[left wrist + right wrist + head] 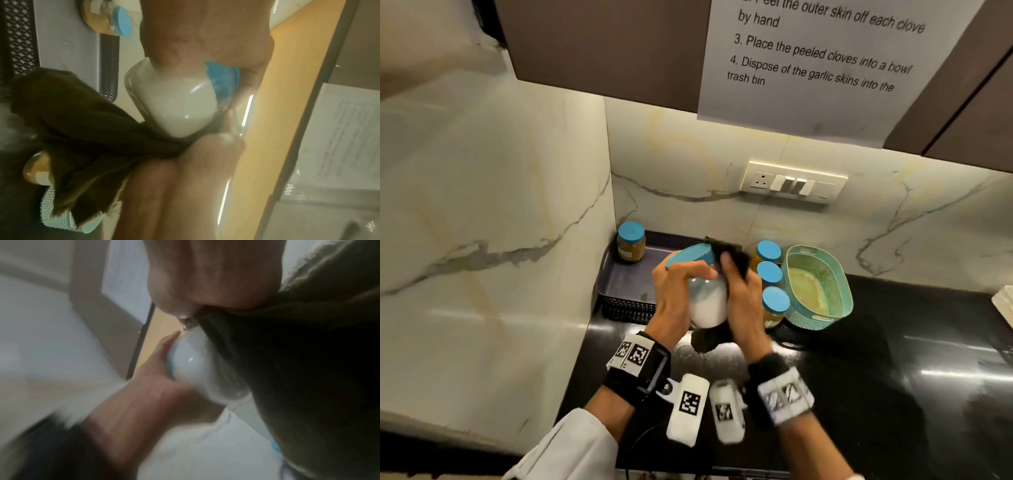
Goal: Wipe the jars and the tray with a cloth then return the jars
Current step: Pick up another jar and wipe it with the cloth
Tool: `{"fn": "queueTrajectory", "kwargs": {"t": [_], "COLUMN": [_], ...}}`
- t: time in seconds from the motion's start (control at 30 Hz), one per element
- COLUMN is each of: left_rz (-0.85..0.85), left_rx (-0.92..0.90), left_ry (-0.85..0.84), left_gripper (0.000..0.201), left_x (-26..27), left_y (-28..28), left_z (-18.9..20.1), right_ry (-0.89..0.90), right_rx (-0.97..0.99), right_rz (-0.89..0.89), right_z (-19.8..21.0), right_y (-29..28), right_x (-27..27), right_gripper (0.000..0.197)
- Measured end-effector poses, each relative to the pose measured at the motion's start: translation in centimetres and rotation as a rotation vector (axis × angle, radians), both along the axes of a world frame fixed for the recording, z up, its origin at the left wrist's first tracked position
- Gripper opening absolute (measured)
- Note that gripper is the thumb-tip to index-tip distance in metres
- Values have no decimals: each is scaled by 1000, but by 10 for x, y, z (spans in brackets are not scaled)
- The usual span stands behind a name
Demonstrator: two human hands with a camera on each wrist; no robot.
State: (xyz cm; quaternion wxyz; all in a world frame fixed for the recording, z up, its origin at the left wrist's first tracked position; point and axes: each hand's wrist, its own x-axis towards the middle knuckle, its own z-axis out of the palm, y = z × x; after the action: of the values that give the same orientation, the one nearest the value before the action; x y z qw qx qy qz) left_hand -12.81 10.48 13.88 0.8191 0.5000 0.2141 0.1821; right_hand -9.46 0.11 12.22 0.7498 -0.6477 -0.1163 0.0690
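The right wrist view is blurred throughout. The cloth (732,263) hides the right side of the jar (705,301) between the hands, and the right hand's fingertips lie under it. Beyond the hands, the top edge cuts off the paper (822,68). The labels on the jars are too small to read.

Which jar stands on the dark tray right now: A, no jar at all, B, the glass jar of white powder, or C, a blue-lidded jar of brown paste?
C: one blue-lidded jar of brown paste stands in the dark tray's far left corner.
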Motion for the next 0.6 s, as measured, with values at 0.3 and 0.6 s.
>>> {"fn": "queueTrajectory", "kwargs": {"t": [0.3, 0.6], "left_rz": [2, 37], "left_rx": [-47, -35], "left_ry": [6, -59], "left_gripper": [66, 55], "left_x": [-1, 2], "left_y": [9, 13], "left_z": [1, -2], "right_ry": [-246, -393], "right_rx": [18, -41], "right_rz": [76, -1], "right_z": [-11, -16], "right_y": [0, 5], "right_x": [-24, -35], "right_gripper": [34, 42]}}
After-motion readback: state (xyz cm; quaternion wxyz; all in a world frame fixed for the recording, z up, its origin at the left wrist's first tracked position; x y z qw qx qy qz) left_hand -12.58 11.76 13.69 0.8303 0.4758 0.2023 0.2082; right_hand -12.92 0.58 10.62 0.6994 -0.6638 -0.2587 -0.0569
